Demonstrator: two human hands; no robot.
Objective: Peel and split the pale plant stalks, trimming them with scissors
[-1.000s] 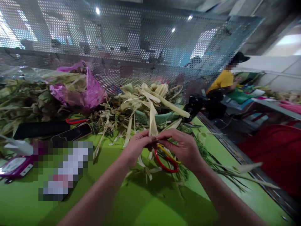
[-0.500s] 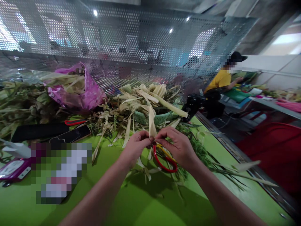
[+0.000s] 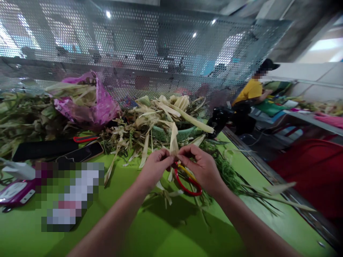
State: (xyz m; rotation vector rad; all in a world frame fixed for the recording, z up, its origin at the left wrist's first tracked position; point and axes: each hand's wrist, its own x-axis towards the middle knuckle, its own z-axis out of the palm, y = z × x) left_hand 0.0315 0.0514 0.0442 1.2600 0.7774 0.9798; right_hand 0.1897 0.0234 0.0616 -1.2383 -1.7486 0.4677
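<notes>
My left hand (image 3: 154,166) and my right hand (image 3: 203,166) meet over the green table (image 3: 166,232), both pinching a pale dried husk strip (image 3: 174,139) that stands up between the fingertips. Under my right hand lie red-handled scissors (image 3: 186,184) with a yellow part, on scattered husk scraps. Whether my right hand also touches the scissors is hidden. Behind the hands a teal basket (image 3: 182,135) is heaped with dried husks (image 3: 163,110).
A pink plastic bag (image 3: 88,101) of husks and a pile of green leaves (image 3: 21,114) sit at the back left. Two phones (image 3: 80,153), red scissors (image 3: 85,138) and a purple device (image 3: 16,191) lie left. A perforated metal screen (image 3: 150,57) backs the table. A person in yellow (image 3: 252,91) sits at the right.
Both hands have shifted slightly up and left while keeping their pinch on the husk strip. The strip's top has bent a little.
</notes>
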